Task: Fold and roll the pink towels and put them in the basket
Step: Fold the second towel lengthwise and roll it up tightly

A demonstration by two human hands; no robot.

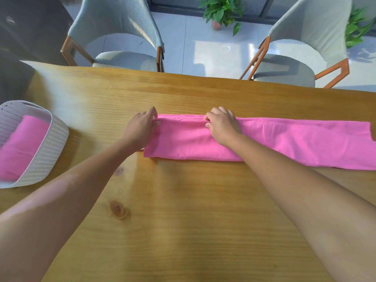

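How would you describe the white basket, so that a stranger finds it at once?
On the wooden table, look at its left edge. The white basket stands there, apart from both hands; it alone has perforated walls and holds pink cloth.

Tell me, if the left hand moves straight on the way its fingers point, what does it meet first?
Probably nothing soon: beyond the left hand, only bare table shows up to the far edge.

Towel (284, 143) is cut off by the right frame edge; its far end isn't shown. Basket (46, 147) is clipped at the left edge, and the pink cloth (22, 143) inside is only partly seen. Fingertips of the left hand (140, 129) and right hand (221, 125) are hidden by the knuckles. Both chairs (116, 27) are cropped at the top. Left side is blurred.
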